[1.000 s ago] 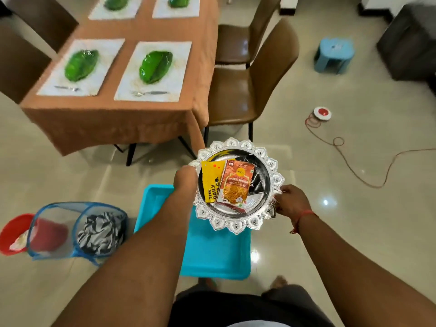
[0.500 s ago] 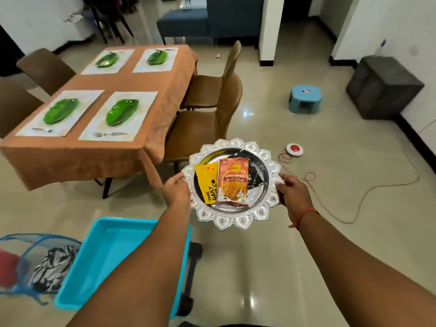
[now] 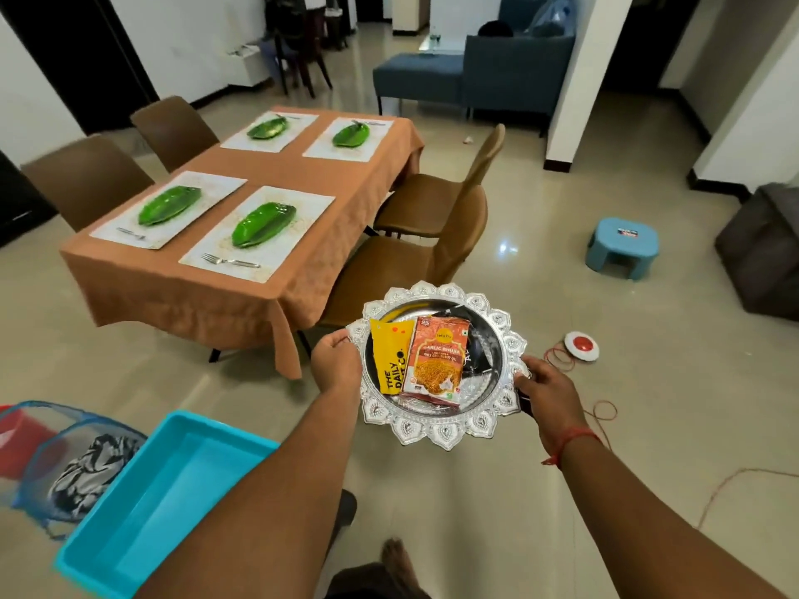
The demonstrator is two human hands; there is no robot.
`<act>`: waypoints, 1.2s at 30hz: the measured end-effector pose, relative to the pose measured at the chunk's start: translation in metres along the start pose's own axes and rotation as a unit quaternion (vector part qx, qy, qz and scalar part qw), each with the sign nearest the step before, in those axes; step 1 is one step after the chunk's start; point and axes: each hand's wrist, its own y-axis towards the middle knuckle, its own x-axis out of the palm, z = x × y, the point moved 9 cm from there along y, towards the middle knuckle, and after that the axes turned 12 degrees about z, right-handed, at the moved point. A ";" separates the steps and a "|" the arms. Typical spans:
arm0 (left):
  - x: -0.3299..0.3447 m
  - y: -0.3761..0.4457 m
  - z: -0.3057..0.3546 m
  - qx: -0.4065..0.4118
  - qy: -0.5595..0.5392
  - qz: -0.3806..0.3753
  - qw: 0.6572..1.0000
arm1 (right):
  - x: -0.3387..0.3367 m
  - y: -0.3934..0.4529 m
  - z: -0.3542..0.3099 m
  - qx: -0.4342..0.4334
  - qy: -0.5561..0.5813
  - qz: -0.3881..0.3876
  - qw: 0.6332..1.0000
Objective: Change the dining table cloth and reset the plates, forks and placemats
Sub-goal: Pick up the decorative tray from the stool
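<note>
Both hands carry a round silver tray with a scalloped, embossed rim [image 3: 436, 430] above the glossy floor, the left hand [image 3: 336, 364] gripping its left edge and the right hand [image 3: 545, 393] its right edge. On it lie a yellow snack packet [image 3: 389, 355] and an orange snack packet [image 3: 439, 361]. Beyond stands the dining table under an orange-brown cloth [image 3: 207, 291], set with four pale placemats, green leaf-shaped plates and forks.

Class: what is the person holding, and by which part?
The silver tray of snack packets, gripped at opposite rim edges by the left hand and right hand.
</note>
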 end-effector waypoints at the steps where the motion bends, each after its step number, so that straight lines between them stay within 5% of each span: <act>1: 0.008 0.011 0.005 0.001 -0.003 0.008 1.000 | 0.012 0.014 -0.005 -0.006 -0.010 -0.008 1.000; 15: 0.079 0.224 0.106 -0.011 0.019 0.144 0.989 | 0.267 0.197 -0.109 -0.032 -0.047 -0.113 0.992; 27: 0.190 0.375 0.189 -0.053 -0.104 0.223 0.968 | 0.464 0.403 -0.196 -0.031 -0.069 -0.205 0.976; 36: 0.249 0.499 0.267 -0.042 -0.117 0.239 0.963 | 0.603 0.502 -0.254 -0.062 -0.090 -0.198 0.974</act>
